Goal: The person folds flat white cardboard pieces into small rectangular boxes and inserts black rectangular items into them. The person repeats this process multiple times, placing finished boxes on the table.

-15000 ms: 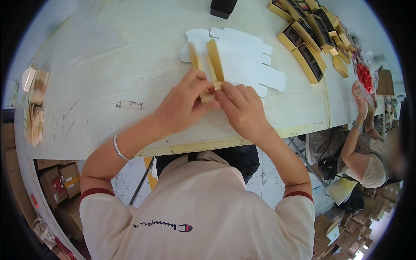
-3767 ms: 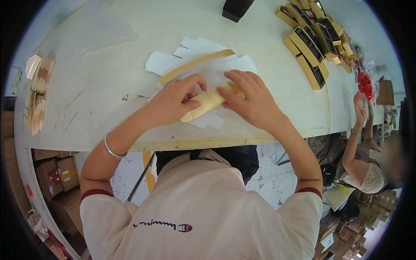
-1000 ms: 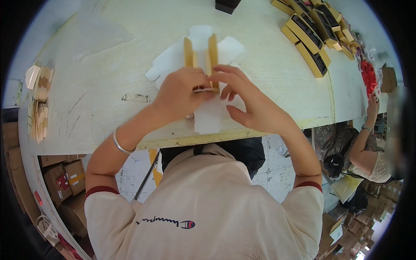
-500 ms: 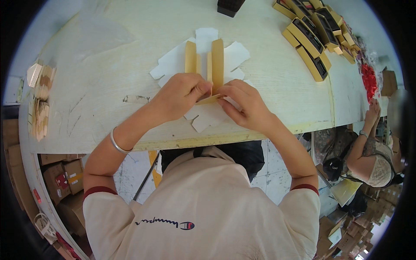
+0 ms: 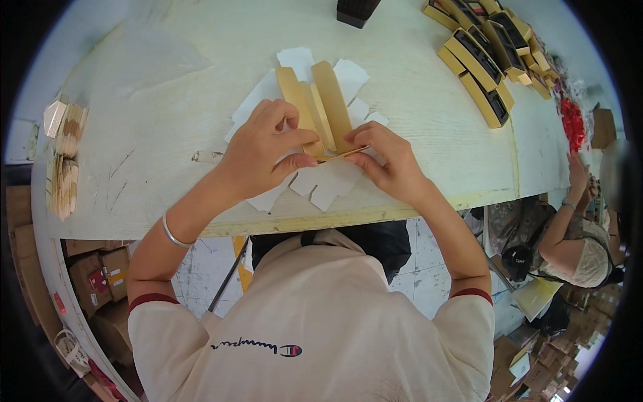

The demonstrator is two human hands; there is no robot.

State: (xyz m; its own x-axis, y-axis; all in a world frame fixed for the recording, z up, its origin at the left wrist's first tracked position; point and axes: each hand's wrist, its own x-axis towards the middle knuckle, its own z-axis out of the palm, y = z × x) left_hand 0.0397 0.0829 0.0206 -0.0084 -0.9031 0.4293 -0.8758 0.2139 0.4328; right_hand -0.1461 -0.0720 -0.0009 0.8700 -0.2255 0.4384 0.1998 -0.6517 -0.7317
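A partly folded gold cardboard box (image 5: pixel 330 119) lies in front of me, its two long walls standing up. White flat box blanks (image 5: pixel 258 97) are spread under it, flaps showing on several sides. My left hand (image 5: pixel 264 149) grips the near left corner, index finger inside by the wall and thumb at the near end flap. My right hand (image 5: pixel 387 155) pinches the near right corner, the flap's edge between thumb and fingers. Part of the near end is hidden behind my fingers.
Gold boxes with dark inserts (image 5: pixel 477 57) are heaped at the far right, near red material (image 5: pixel 570 124). A dark container (image 5: pixel 357 12) stands at the far edge. Folded card pieces (image 5: pixel 65 157) are stacked at the left. Another person's arm (image 5: pixel 561 218) is at the right.
The box and blanks have turned slightly counter-clockwise. My left hand has shifted left and its fingers have spread more; the right hand has moved slightly right. The other person's hands have shifted.
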